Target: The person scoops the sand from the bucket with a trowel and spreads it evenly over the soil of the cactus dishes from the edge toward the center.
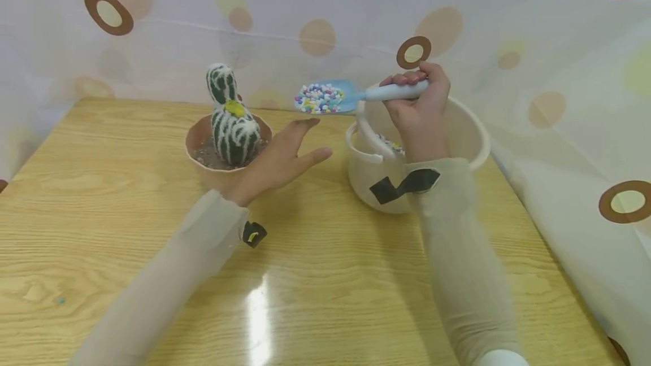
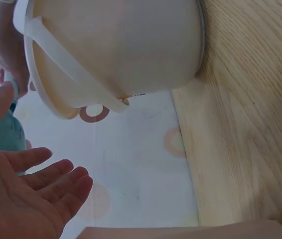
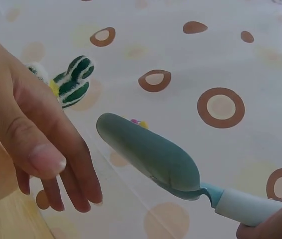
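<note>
My right hand (image 1: 419, 97) grips the white handle of a blue trowel (image 1: 351, 95), held up above the near side of a white bucket (image 1: 366, 177). Small multicoloured pebbles (image 1: 319, 99) fill the trowel's blade. In the right wrist view the underside of the trowel (image 3: 148, 154) shows, its tip toward the left hand (image 3: 46, 134). My left hand (image 1: 280, 160) reaches out with fingers extended and holds nothing, beside a pot (image 1: 195, 143) with a green-and-white striped cactus (image 1: 231, 123). More pebbles (image 1: 390, 143) show inside the bucket.
Pot and bucket stand on a wooden table (image 1: 315, 275), the pot left and the bucket right. A patterned cloth (image 1: 285, 4) hangs behind the table and along its right side. The bucket's handle (image 2: 71, 64) hangs down its side.
</note>
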A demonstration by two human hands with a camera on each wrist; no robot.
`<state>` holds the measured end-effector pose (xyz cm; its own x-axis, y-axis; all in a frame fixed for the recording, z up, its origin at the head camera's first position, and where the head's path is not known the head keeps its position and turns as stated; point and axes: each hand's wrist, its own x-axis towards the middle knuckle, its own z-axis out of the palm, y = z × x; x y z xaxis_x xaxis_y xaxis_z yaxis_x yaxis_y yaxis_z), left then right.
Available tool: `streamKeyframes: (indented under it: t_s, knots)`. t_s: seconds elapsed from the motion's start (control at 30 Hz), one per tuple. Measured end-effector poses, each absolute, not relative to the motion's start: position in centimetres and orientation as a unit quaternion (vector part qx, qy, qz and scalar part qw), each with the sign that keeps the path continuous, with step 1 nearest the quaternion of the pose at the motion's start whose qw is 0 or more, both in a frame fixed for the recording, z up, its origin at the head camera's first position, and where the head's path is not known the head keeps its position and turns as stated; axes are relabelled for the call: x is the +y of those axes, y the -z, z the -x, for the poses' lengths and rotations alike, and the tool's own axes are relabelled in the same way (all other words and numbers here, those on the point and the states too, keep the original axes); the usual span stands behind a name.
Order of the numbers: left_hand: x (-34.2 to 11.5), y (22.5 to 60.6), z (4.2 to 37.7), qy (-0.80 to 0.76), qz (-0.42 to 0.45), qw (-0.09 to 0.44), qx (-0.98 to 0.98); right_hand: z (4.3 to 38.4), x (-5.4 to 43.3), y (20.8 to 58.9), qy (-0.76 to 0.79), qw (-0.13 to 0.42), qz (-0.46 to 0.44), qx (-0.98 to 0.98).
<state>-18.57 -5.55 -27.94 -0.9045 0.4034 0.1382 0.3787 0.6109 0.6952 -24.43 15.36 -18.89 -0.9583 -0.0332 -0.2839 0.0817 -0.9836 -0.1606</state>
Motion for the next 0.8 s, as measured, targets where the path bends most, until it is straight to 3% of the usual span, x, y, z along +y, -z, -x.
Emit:
streamKeyframes:
  t_s: [0.5, 0.8]
  knots:
    - [-6.3, 28.4, 17.5, -0.345, -0.215, 0.027, 0.913, 24.7, 12.9, 19.0, 0.982, 0.018, -0.131, 0.137]
    - [-7.0, 28.7, 16.3, -0.318, -0.219, 0.029, 0.922, 24.7, 11.9, 19.4, 0.98, 0.039, -0.14, 0.134]
